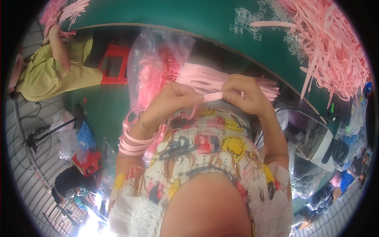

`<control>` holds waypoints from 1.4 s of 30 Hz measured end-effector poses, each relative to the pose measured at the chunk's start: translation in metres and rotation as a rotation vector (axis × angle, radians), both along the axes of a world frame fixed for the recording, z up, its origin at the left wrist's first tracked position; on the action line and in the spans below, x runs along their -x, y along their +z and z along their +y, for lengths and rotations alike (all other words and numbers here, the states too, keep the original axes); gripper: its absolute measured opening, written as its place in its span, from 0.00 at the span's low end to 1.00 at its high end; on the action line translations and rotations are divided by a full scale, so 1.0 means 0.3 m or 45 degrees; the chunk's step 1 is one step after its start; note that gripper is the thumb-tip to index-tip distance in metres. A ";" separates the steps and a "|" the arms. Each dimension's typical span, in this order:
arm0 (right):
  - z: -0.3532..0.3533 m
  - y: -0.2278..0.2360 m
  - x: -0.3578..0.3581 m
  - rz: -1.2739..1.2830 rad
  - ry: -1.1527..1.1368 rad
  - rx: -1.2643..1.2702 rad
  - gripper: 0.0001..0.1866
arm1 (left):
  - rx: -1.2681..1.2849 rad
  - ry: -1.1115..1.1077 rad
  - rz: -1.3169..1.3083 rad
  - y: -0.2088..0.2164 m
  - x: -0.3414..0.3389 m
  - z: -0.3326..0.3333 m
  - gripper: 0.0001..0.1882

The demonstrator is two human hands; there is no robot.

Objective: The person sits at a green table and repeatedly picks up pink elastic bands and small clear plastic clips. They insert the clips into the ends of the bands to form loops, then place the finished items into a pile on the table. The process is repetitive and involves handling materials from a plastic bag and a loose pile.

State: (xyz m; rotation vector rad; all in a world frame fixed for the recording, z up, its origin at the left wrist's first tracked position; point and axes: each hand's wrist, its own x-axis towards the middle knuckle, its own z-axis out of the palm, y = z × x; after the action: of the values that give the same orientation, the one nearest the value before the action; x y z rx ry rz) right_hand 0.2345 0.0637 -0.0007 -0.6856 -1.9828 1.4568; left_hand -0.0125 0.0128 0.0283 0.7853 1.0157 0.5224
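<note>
A pink strap (212,96) is stretched between my two hands, in front of my chest. My left hand (177,96) pinches one side of it, thumb against fingers. The other side is gripped by my right hand (244,93), fingers curled. Several pink straps (134,145) hang looped around my left forearm, below a thin bracelet. Just beyond my hands lies a bundle of flat pink straps (201,74), reaching right under my right hand. Whether a small fitting sits on the held strap is hidden by my fingers.
A green table (177,14) curves across the far side, bearing a large pink strap pile (335,51) and small clear plastic pieces (248,21). Left of my hands stand a clear bag (144,75) of pink strands and a red stool (114,65). A person in yellow-green (51,75) sits far left.
</note>
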 end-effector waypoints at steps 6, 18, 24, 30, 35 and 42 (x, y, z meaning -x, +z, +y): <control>0.002 -0.021 -0.011 0.040 0.000 0.104 0.05 | -0.125 -0.038 0.224 0.010 -0.014 0.003 0.07; -0.015 -0.039 -0.021 0.315 0.075 0.706 0.08 | -0.074 -0.061 0.080 -0.003 0.009 -0.002 0.04; -0.013 -0.043 -0.029 0.323 0.057 0.698 0.07 | -0.077 -0.076 0.097 -0.003 0.017 -0.006 0.05; -0.010 -0.039 -0.030 0.336 0.057 0.720 0.07 | -0.075 -0.074 0.073 -0.009 0.013 -0.007 0.06; -0.015 -0.057 -0.028 0.268 0.012 0.662 0.06 | -0.078 -0.087 0.068 -0.027 0.012 -0.008 0.04; -0.010 -0.036 -0.020 -0.117 -0.078 0.083 0.08 | -0.213 -0.111 0.045 -0.022 -0.030 -0.004 0.05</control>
State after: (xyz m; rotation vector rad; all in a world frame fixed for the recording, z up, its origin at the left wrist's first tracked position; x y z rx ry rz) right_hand 0.2405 0.0608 -0.0114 -0.8485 -1.9721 1.4825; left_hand -0.0035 0.0116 0.0217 0.9864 0.9741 0.5242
